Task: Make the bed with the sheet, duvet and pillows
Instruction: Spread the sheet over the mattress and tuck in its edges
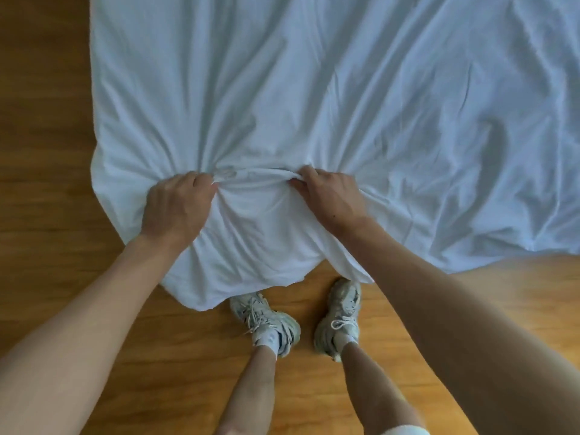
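Observation:
A large white sheet (pixel 314 89) lies spread out and wrinkled, filling the upper part of the view. Its near edge hangs down toward the wooden floor in front of me. My left hand (pixel 175 205) grips a bunch of the fabric at the near left. A short way to the right, my right hand (pixel 329 196) grips another bunch. The cloth between the two hands is gathered into a taut ridge, with folds fanning out from both grips. The bed under the sheet is hidden. No duvet or pillows are in view.
Wooden floor (pixel 44 152) shows to the left of the sheet and below it. My two feet in pale sneakers (pixel 266 321) stand on the floor just below the hanging edge of the sheet.

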`<action>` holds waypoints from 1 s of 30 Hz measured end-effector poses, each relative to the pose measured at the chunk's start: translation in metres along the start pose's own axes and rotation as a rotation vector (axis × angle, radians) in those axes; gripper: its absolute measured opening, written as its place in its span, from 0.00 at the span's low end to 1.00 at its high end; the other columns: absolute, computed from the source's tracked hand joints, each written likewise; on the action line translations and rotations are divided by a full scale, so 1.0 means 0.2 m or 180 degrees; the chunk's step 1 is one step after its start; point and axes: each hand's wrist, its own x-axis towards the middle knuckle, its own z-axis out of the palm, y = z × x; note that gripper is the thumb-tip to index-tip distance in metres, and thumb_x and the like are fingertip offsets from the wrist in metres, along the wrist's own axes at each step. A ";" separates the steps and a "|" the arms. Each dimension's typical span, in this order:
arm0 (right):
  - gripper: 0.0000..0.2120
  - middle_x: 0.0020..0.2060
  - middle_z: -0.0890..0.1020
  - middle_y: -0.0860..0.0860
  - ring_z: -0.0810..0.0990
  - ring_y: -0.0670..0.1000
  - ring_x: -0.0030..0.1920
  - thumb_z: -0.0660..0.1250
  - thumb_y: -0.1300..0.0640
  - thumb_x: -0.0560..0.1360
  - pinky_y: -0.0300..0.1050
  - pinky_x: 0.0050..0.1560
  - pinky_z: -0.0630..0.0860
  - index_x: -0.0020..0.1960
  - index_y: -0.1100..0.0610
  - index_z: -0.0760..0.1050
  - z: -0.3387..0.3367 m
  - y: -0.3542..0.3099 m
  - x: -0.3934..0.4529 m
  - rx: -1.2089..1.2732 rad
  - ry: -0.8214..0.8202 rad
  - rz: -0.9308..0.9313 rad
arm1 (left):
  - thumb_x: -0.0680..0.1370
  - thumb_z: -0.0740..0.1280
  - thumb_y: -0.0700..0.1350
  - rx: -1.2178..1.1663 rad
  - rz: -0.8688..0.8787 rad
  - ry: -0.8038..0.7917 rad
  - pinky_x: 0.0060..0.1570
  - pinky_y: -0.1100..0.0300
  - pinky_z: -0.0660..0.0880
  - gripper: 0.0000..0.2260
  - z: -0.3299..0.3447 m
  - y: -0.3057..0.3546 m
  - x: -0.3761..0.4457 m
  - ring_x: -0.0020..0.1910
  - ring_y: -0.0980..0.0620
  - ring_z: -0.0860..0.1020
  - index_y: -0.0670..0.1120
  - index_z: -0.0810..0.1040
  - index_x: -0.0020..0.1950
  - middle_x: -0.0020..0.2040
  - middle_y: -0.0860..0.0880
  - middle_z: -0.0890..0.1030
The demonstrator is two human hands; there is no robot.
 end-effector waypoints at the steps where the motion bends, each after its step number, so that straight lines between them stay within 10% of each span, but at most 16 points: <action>1: 0.19 0.36 0.81 0.55 0.80 0.61 0.35 0.55 0.45 0.81 0.46 0.32 0.62 0.47 0.60 0.73 -0.03 -0.04 -0.02 0.0049 0.0033 0.0001 | 0.80 0.61 0.42 -0.0137 0.0058 0.0057 0.21 0.58 0.66 0.13 -0.04 -0.03 -0.03 0.23 0.44 0.72 0.40 0.68 0.35 0.27 0.42 0.71; 7: 0.19 0.22 0.71 0.50 0.70 0.53 0.22 0.58 0.47 0.76 0.38 0.25 0.54 0.32 0.57 0.68 -0.09 -0.31 -0.16 0.0578 0.1006 -0.0002 | 0.82 0.61 0.42 -0.0370 0.0341 0.0048 0.22 0.48 0.70 0.14 -0.28 -0.32 -0.27 0.25 0.44 0.71 0.38 0.73 0.38 0.28 0.42 0.72; 12: 0.13 0.51 0.77 0.58 0.76 0.61 0.52 0.67 0.51 0.76 0.51 0.48 0.70 0.54 0.60 0.76 0.05 -0.31 -0.19 0.0028 -0.0910 -0.0441 | 0.79 0.62 0.48 -0.0003 -0.0106 -0.1181 0.27 0.52 0.75 0.13 -0.21 -0.14 -0.29 0.33 0.41 0.78 0.39 0.77 0.42 0.36 0.42 0.77; 18: 0.21 0.62 0.76 0.61 0.73 0.62 0.60 0.66 0.54 0.75 0.55 0.60 0.69 0.67 0.57 0.73 -0.06 -0.17 -0.17 0.0489 0.0990 -0.0166 | 0.77 0.61 0.47 -0.0196 0.0441 -0.0497 0.48 0.49 0.72 0.14 -0.17 0.23 -0.07 0.52 0.41 0.74 0.39 0.80 0.52 0.52 0.40 0.79; 24: 0.29 0.74 0.60 0.63 0.58 0.65 0.74 0.54 0.44 0.79 0.63 0.71 0.57 0.77 0.55 0.56 -0.08 0.01 0.04 0.0454 0.0816 0.1492 | 0.79 0.57 0.49 -0.0131 -0.0035 -0.0541 0.69 0.39 0.59 0.22 -0.11 0.22 0.34 0.72 0.35 0.60 0.43 0.67 0.72 0.72 0.34 0.63; 30: 0.29 0.75 0.54 0.66 0.50 0.67 0.75 0.49 0.42 0.80 0.64 0.73 0.49 0.77 0.54 0.54 0.16 -0.18 0.12 0.0223 0.0292 0.1557 | 0.79 0.51 0.57 -0.0037 -0.0159 -0.1035 0.72 0.41 0.50 0.28 0.06 -0.18 0.42 0.75 0.40 0.56 0.45 0.62 0.76 0.77 0.42 0.58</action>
